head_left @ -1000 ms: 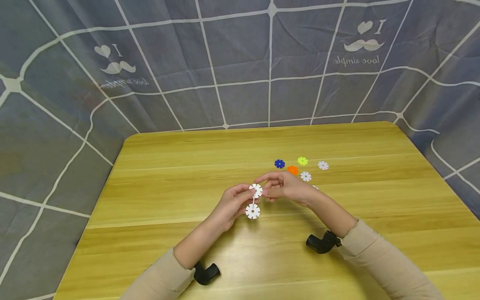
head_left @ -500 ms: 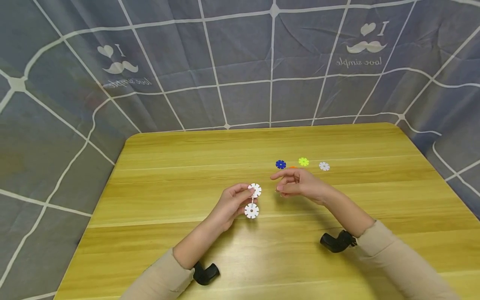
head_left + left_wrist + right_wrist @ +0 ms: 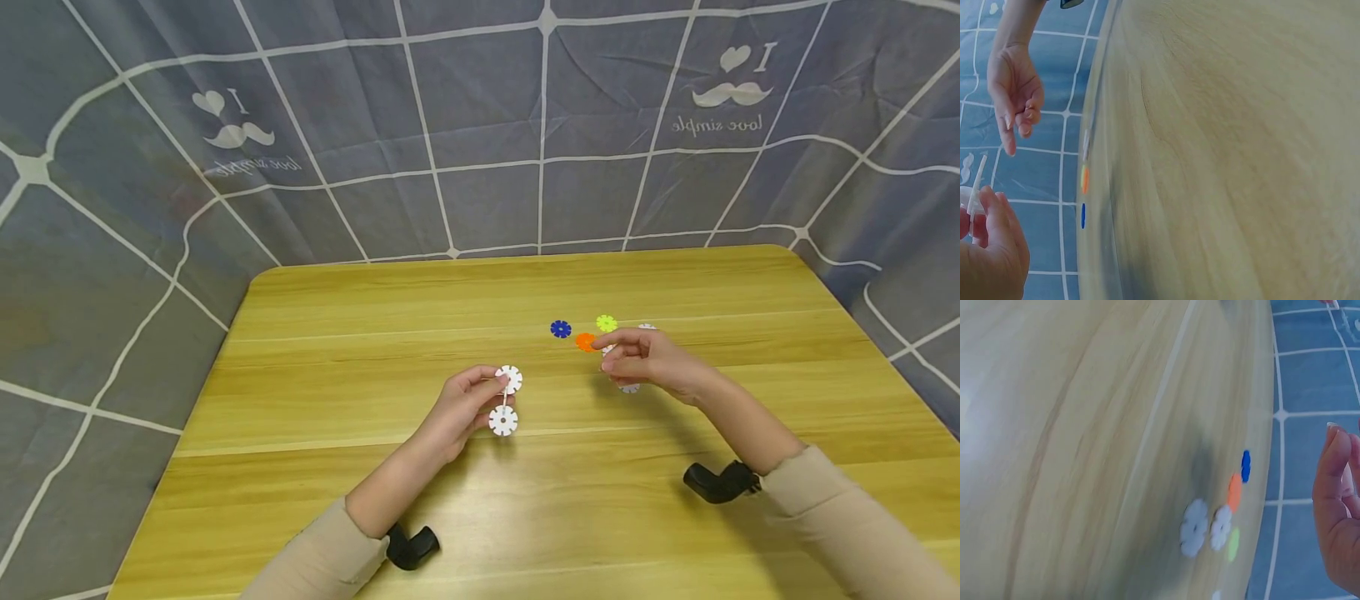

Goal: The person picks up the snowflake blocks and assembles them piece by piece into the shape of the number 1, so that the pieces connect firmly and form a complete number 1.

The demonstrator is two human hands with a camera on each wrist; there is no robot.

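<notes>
In the head view my left hand [image 3: 468, 408] pinches a joined set of white notched plastic discs [image 3: 503, 421], one above the other with a thin white piece seen edge-on between them. The left wrist view shows the white set [image 3: 977, 181] at the fingertips. My right hand [image 3: 652, 367] hovers over the loose discs, its fingers loosely bent and holding nothing visible. Beneath and around it lie an orange disc [image 3: 586, 342], a yellow-green disc [image 3: 607, 322] and white discs [image 3: 629, 388], partly hidden by the hand. Left of these lies a blue disc [image 3: 560, 329].
The discs lie flat on a wood-grain table [image 3: 360, 333]. A grey curtain [image 3: 487, 125] with white lines hangs behind the table and along its sides. Black curved mounts [image 3: 412, 548] are at both wrists.
My right hand has left the white set and moved right, over the loose discs. The left hand has stayed almost still, holding the set.
</notes>
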